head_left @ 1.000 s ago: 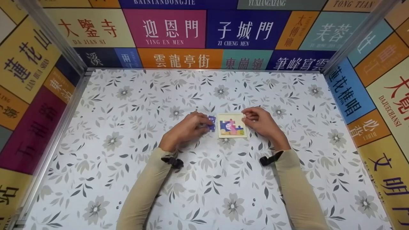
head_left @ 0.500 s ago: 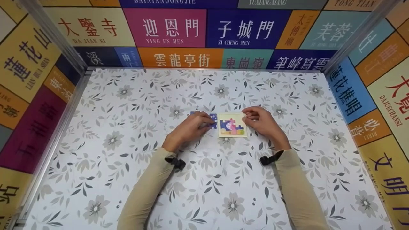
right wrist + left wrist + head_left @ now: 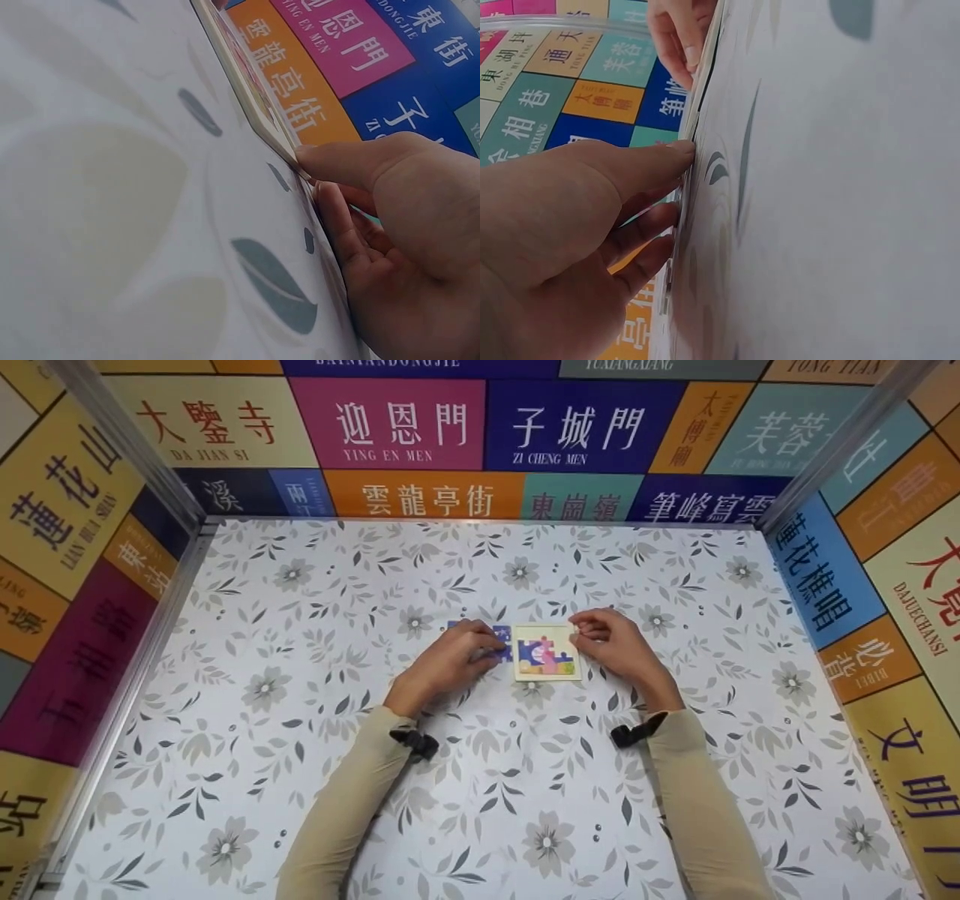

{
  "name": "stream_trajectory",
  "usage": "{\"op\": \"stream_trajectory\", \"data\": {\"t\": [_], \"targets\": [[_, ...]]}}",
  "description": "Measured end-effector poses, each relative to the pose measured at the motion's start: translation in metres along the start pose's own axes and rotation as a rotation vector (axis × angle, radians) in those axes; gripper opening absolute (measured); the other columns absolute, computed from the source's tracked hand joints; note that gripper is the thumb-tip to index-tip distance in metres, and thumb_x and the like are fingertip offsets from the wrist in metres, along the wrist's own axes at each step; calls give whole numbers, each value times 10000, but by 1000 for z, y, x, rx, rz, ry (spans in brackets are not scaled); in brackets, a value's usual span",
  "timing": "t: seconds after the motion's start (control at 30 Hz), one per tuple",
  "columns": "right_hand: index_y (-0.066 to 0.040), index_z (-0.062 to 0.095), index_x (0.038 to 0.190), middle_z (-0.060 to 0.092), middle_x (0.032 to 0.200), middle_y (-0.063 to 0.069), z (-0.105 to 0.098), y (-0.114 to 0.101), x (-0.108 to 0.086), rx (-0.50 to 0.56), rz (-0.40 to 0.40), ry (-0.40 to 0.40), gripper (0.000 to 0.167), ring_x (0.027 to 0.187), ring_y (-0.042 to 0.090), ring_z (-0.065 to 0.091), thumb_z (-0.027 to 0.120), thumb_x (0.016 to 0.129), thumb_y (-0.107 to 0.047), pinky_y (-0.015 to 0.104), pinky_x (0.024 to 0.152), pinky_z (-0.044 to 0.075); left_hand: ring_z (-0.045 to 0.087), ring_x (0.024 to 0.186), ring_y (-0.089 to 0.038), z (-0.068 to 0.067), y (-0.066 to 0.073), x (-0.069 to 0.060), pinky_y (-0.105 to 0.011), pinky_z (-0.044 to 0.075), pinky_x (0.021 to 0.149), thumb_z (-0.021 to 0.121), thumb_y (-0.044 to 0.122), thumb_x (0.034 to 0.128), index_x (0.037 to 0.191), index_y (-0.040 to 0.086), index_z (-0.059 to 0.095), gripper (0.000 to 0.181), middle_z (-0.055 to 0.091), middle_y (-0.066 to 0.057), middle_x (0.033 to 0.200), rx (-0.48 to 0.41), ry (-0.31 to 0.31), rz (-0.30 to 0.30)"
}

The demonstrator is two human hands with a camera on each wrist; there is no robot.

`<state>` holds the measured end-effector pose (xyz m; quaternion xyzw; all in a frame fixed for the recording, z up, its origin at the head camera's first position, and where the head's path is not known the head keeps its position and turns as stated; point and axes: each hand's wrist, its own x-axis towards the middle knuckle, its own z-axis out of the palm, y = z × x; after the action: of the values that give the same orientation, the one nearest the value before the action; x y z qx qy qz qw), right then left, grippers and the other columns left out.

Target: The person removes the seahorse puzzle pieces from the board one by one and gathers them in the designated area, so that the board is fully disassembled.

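In the head view, my left hand [image 3: 457, 656] is over several blue-purple jigsaw pieces [image 3: 504, 639], thumb and fingertips down on one of them. That hand hides part of the pieces. In the left wrist view the left fingertips [image 3: 676, 217] meet them at table level. Just right of the pieces lies a square cream puzzle tray [image 3: 547, 679], its lower part filled with blue, pink and yellow pieces [image 3: 547, 658]. My right hand [image 3: 611, 645] holds the tray's right edge near its upper corner. The right wrist view shows the right thumb [image 3: 319, 159] on the tray's corner.
A white floral cloth [image 3: 480, 802] covers the table. Colourful panels with printed characters [image 3: 409, 427] stand along the back and both sides. Black straps [image 3: 415, 742] circle the wrists over beige sleeves [image 3: 341, 810].
My left hand has shifted slightly right and up, and the blue-purple piece by its fingertips has straightened and come closer to the tray. The right hand stays on the tray's edge.
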<state>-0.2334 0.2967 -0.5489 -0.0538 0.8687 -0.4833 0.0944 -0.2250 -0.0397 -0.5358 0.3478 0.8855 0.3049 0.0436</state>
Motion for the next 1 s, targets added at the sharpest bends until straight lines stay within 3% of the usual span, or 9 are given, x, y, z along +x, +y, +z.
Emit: {"op": "stream_trajectory", "data": {"t": [0.37, 0.6, 0.8, 1.0], "targets": [[21, 630, 1452, 592, 1371, 266, -3, -28, -13, 38, -18, -30, 434, 1222, 339, 630, 700, 1048, -122, 146, 954, 486, 654, 1226, -265, -1, 1, 2, -419, 519, 1111, 724, 170, 1046, 1273, 117, 806, 248, 730, -81, 1269, -15, 1, -3], [-98, 659, 1458, 600, 1390, 175, 0, -1, 0, 33, -23, -19, 474, 1200, 257, 633, 758, 1028, -270, 173, 975, 494, 655, 1205, -270, -1, 1, 1, -426, 526, 1094, 727, 150, 1036, 1240, 101, 813, 227, 732, -87, 1244, -8, 13, 13], [-136, 689, 1414, 616, 1384, 138, -2, -5, 1, 32, -20, -1, 439, 1142, 233, 647, 769, 1019, -310, 204, 948, 515, 626, 1228, -288, -1, 7, 3, -444, 512, 1108, 717, 132, 1011, 1225, 99, 814, 237, 708, -101, 1281, -14, 31, 31], [-143, 692, 1402, 665, 1346, 145, -4, -8, 1, 1, -49, 14, 409, 1106, 266, 663, 768, 1021, -272, 209, 908, 508, 610, 1250, -281, 8, 21, 16, -423, 496, 1129, 707, 118, 1016, 1296, 72, 778, 292, 698, -110, 1297, -48, 4, 40]]}}
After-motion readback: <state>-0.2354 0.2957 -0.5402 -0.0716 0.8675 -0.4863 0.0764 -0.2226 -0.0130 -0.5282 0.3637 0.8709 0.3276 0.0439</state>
